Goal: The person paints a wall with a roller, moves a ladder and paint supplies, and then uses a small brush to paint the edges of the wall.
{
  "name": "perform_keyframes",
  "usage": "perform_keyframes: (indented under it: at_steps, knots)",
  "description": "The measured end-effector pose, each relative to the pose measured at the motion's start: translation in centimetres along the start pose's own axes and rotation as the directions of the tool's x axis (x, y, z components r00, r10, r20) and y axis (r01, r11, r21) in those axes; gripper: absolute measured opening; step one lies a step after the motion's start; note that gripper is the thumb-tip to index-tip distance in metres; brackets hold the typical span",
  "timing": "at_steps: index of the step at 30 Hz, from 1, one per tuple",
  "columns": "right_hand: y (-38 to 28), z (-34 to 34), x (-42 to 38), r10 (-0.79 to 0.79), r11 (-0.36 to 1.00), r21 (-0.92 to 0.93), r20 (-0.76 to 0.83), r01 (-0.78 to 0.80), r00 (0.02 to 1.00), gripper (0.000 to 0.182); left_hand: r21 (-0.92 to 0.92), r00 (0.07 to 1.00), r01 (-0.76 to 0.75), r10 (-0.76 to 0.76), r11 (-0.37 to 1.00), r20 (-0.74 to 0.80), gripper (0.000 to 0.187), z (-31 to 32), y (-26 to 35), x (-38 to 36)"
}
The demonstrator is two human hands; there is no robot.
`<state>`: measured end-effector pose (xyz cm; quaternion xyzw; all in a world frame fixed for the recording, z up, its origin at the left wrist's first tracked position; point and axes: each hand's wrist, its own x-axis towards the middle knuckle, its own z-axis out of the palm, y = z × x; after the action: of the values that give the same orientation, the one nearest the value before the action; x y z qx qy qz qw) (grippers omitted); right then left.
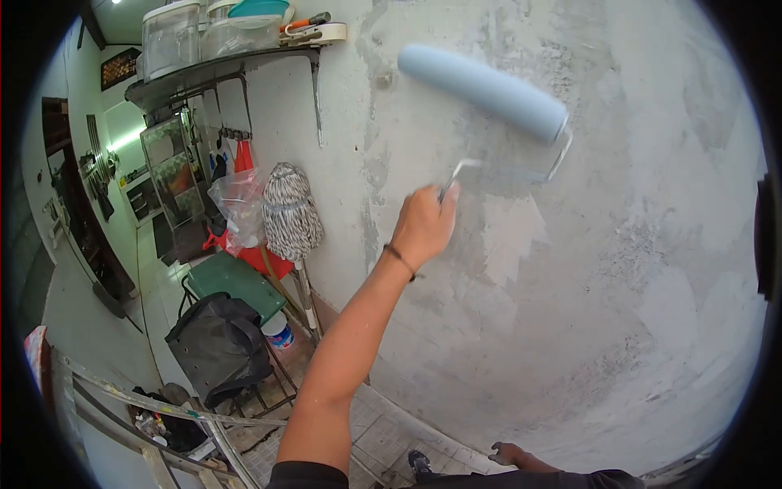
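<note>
A paint roller (482, 91) with a light blue sleeve and a bent metal frame is up against the patchy grey wall (570, 326). My left hand (423, 224) is closed around its handle, arm stretched up and forward, a dark band at the wrist. Most of the handle is hidden in the fist. Low in the view, close to the foot of the wall, my right hand (508, 454) hangs with fingers loosely apart and nothing in them.
On the left, a shelf (224, 65) holds plastic containers and a hammer. Below it an upturned mop (292, 212) leans by the wall. Nearby are a green folding chair (236, 281) with a dark bag (220, 346), a paint bucket (278, 332) and a ladder (138, 399).
</note>
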<state>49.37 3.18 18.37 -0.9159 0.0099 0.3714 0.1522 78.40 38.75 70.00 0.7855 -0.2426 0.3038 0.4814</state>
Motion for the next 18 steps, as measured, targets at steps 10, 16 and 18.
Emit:
perform_keyframes:
  at_steps: [10,16,18]
  knots:
    - [-1.6,0.7,-3.0,0.048,0.994,0.101,0.047,-0.053,0.998,0.061,-0.098,1.0,0.012,-0.012,0.995,-0.007,0.048,0.6,4.2,4.1]
    - [-1.1,1.6,-4.2,0.053,0.997,0.048,0.044,-0.055,0.998,0.061,-0.176,0.993,0.113,-0.119,0.978,-0.024,0.044,4.9,-3.2,-6.5]
    - [-1.2,1.5,-4.3,0.043,0.998,0.033,0.062,-0.045,0.997,0.061,-0.154,0.986,0.162,-0.165,0.975,-0.004,0.044,5.0,-4.3,-9.6]
